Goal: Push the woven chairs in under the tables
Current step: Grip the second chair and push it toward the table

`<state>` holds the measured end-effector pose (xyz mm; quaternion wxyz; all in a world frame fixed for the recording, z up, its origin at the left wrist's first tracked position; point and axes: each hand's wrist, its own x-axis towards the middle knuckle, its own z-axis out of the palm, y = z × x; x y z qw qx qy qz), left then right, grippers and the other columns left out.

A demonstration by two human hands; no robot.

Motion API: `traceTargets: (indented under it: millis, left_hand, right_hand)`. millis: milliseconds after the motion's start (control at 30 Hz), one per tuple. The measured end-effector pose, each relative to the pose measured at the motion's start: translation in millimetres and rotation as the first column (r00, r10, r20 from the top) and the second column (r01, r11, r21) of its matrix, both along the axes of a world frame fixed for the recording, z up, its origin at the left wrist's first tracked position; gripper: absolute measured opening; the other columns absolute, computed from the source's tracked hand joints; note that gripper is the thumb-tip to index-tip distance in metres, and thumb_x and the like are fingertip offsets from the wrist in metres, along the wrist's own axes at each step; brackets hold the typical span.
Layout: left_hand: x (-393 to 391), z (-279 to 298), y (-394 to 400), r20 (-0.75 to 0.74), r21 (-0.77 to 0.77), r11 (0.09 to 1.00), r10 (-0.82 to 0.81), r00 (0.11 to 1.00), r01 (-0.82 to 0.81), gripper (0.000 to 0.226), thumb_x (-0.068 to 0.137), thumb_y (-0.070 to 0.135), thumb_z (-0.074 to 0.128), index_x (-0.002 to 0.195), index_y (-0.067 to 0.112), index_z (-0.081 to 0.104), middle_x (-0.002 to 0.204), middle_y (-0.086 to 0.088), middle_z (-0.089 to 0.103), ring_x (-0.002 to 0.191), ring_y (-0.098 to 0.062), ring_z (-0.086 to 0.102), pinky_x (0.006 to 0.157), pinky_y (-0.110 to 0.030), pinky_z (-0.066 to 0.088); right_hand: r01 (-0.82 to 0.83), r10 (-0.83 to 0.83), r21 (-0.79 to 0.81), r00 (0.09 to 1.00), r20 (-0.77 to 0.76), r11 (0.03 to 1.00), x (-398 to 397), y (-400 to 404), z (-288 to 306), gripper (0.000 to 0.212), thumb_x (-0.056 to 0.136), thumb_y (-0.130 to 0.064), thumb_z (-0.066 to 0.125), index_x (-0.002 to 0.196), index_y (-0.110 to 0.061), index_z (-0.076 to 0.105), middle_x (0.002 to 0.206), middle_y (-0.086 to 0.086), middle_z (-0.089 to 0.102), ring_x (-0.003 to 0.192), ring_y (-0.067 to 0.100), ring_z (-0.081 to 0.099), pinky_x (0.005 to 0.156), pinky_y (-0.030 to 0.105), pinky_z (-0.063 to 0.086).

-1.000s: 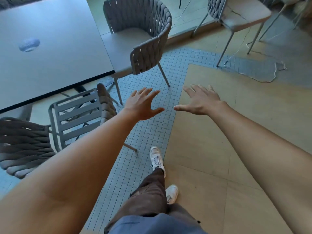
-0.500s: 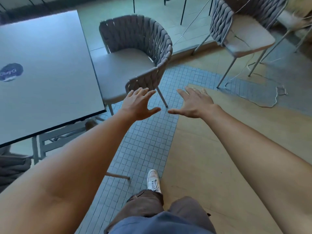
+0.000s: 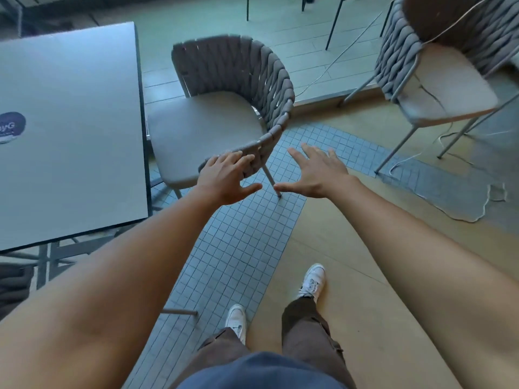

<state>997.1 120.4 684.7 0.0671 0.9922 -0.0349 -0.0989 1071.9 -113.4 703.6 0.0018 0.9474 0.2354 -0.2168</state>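
A grey woven chair (image 3: 224, 113) stands at the right side of the grey table (image 3: 70, 130), its seat facing the table and its front edge just under the tabletop. My left hand (image 3: 227, 178) is spread flat, fingertips resting on the near end of the chair's woven backrest. My right hand (image 3: 317, 172) hovers open just right of that backrest end, above the tiled floor, touching nothing. A second woven chair (image 3: 438, 80) stands apart at the upper right.
A white cable (image 3: 463, 203) trails over the floor at the right, near the second chair's legs. Another chair (image 3: 14, 284) sits partly under the table's near edge at lower left. My feet stand on the tile strip and tan floor.
I have stepped forward toward the woven chair. Both hands moved closer to it, and my left hand now touches the end of its backrest.
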Motion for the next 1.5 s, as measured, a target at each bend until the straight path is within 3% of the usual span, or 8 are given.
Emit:
traceTargets:
  millis: [233, 567, 1133, 1367, 1500]
  left_hand:
    - [45.0, -1.5, -28.6, -0.008, 0.021, 0.991, 0.134, 0.991, -0.134, 0.081, 0.087, 0.074, 0.052, 0.153, 0.033, 0.033, 0.153, -0.003, 0.044, 0.138, -0.028, 0.042, 0.114, -0.050, 0.034]
    - [88.1, -20.8, -43.4, -0.033, 0.013, 0.945, 0.328, 0.944, -0.327, 0.079, 0.086, 0.074, 0.052, 0.151, 0.032, 0.036, 0.154, -0.005, 0.043, 0.140, -0.028, 0.039, 0.116, -0.048, 0.030]
    - [201.7, -116.6, -8.7, -0.255, -0.082, 0.929, 0.331, 0.908, -0.362, 0.086, 0.086, 0.073, 0.054, 0.155, 0.028, 0.030, 0.162, -0.005, 0.033, 0.151, -0.028, 0.025, 0.122, -0.050, 0.021]
    - [231.2, -140.7, -11.3, -0.326, -0.071, 0.913, 0.359, 0.875, -0.401, 0.090, 0.084, 0.072, 0.057, 0.156, 0.026, 0.029, 0.161, -0.006, 0.033, 0.150, -0.028, 0.026, 0.122, -0.051, 0.021]
    - [254.0, -154.5, -27.6, -0.358, -0.072, 0.893, 0.393, 0.847, -0.445, 0.084, 0.084, 0.069, 0.059, 0.152, 0.026, 0.036, 0.147, -0.004, 0.052, 0.137, -0.026, 0.046, 0.112, -0.046, 0.036]
  right_hand:
    - [-0.145, 0.145, 0.020, 0.989, -0.029, 0.989, 81.5, -18.5, -16.4, 0.119, 0.069, -0.100, 0.034, 0.163, -0.033, 0.005, 0.172, 0.008, 0.006, 0.157, 0.029, 0.006, 0.123, 0.058, 0.002]
    - [-0.337, 0.337, 0.019, 0.941, -0.026, 0.941, 169.8, -0.3, -38.5, 0.119, 0.069, -0.100, 0.034, 0.163, -0.033, 0.007, 0.171, 0.008, 0.006, 0.156, 0.030, 0.008, 0.123, 0.059, 0.006]
    - [-0.499, 0.491, -0.100, 0.866, -0.090, 0.861, 282.4, 68.4, -109.6, 0.116, 0.075, -0.090, 0.050, 0.164, -0.028, 0.006, 0.171, 0.008, 0.010, 0.157, 0.029, 0.005, 0.125, 0.056, 0.002]
    - [-0.636, 0.629, -0.122, 0.772, -0.097, 0.762, 319.3, 88.3, -140.0, 0.121, 0.073, -0.089, 0.056, 0.163, -0.026, 0.007, 0.169, 0.011, 0.016, 0.156, 0.031, 0.007, 0.124, 0.056, 0.001]
    - [-0.775, 0.771, -0.133, 0.630, -0.091, 0.618, 349.0, 89.1, -159.9, 0.120, 0.070, -0.087, 0.061, 0.162, -0.023, 0.016, 0.165, 0.010, 0.028, 0.156, 0.030, 0.009, 0.124, 0.057, -0.002]
